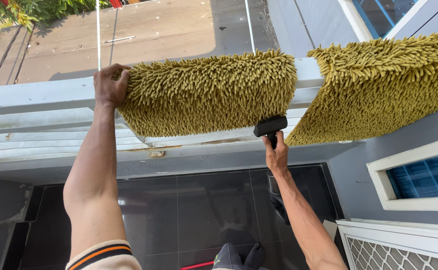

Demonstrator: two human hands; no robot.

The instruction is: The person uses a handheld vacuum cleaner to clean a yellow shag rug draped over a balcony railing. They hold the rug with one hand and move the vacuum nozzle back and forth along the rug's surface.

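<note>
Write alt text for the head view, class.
A left hand grips the corner of a shaggy olive-yellow mat draped over a white railing, while the right hand holds a black brush against its lower edge.

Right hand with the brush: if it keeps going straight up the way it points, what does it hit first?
The right hand points its black brush at the lower edge of the shaggy mat on the railing; probably already touching, depth unclear.

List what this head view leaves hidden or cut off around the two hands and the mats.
- Brush: its bristle side faces the left mat, so it is hidden; the right hand covers its handle.
- Left hand: fingertips buried in the mat's pile.
- Right mat: cut off by the right edge.
- Railing: hidden where the mats drape over it.
</note>
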